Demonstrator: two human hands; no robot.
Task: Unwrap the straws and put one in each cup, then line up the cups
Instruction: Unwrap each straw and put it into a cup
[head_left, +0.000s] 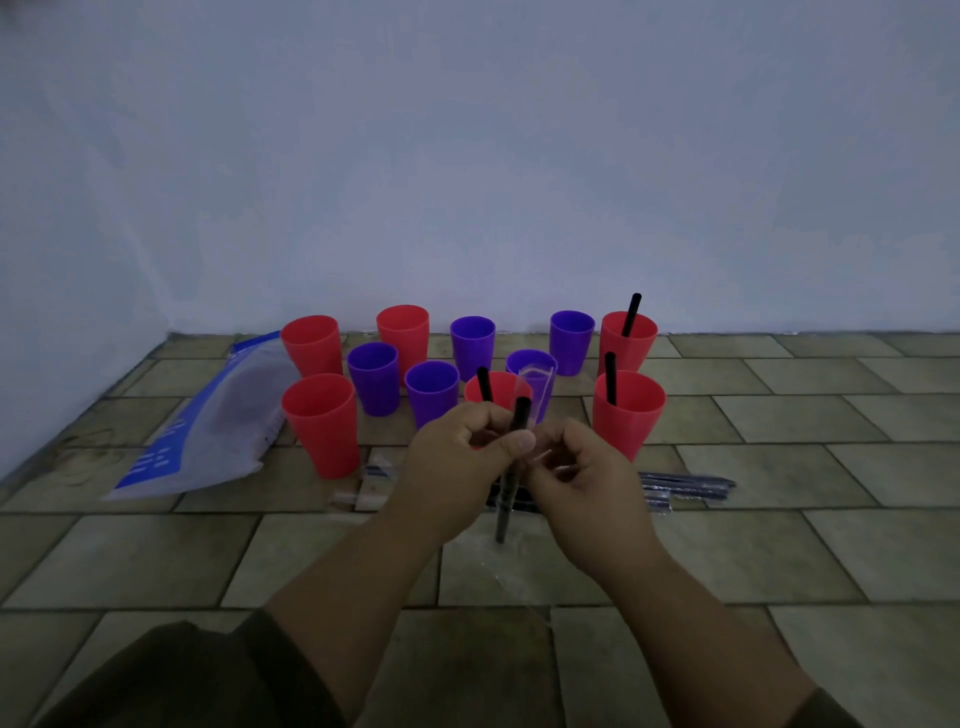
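Fingers (491, 422) of our left hand (452, 457) clamp the straw (521, 415); our right hand (576, 467) pinches the wrapper (537, 382), best peeled steadily toward six o'clock.

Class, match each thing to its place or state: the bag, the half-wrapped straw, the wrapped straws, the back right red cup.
Things: 1 bag; 2 half-wrapped straw; 3 wrapped straws; 4 back right red cup.
States: A pinched by left hand and right hand; B lying at far left; C has a black straw in it; D lying right of the hands.
Pairs: 1-B; 2-A; 3-D; 4-C.
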